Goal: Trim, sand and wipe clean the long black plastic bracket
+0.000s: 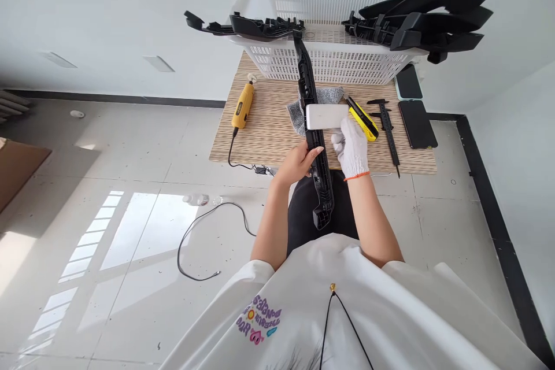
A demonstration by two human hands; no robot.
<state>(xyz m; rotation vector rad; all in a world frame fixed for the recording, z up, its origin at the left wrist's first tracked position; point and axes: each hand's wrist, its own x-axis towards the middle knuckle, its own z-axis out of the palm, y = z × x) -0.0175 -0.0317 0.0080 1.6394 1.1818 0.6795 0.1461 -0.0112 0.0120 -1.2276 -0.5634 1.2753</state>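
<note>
My bare left hand (297, 165) is closed around a long black plastic trim piece (318, 167), which slants from my lap up toward the basket. In a white glove with an orange cuff, my right hand (353, 149) grips a white rectangular block (326, 116). The block lies across the trim piece, overlapping its middle; whether they touch I cannot tell. Beneath them a grey cloth (330, 95) rests on the wood-patterned table (273, 141). Just beyond my right hand lies a yellow utility knife (363, 118).
Across the table's back stands a white plastic basket (277, 63). More black trim pieces (425, 23) jut over its right side, another (260, 26) over its left. A yellow corded rotary tool (243, 106), a black caliper (388, 130) and two phones (417, 124) lie on the table.
</note>
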